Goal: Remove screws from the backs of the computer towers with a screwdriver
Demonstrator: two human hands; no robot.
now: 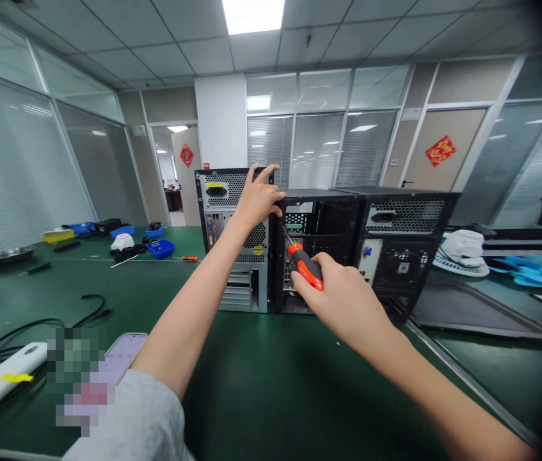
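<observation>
Three black desktop computer cases stand side by side with their backs towards me. My right hand [331,285] grips a red-and-black screwdriver [308,266], its shaft pointing up and left at the left edge of the middle case [321,221]. The screwdriver's tip is too small to make out against the metal. My left hand [258,200] lies at the upper right corner of the left case [225,195], fingers apart, with the thumb side near the middle case's top left corner. The right case [405,214] has a power socket and a dark fan grille.
On the green table [261,384] lie a phone [124,352], a white power strip [6,378] and black cables [93,310]. Blue trays [160,248] and an orange-handled tool [189,258] are farther back. A black panel [482,314] and white caps [462,250] are at right.
</observation>
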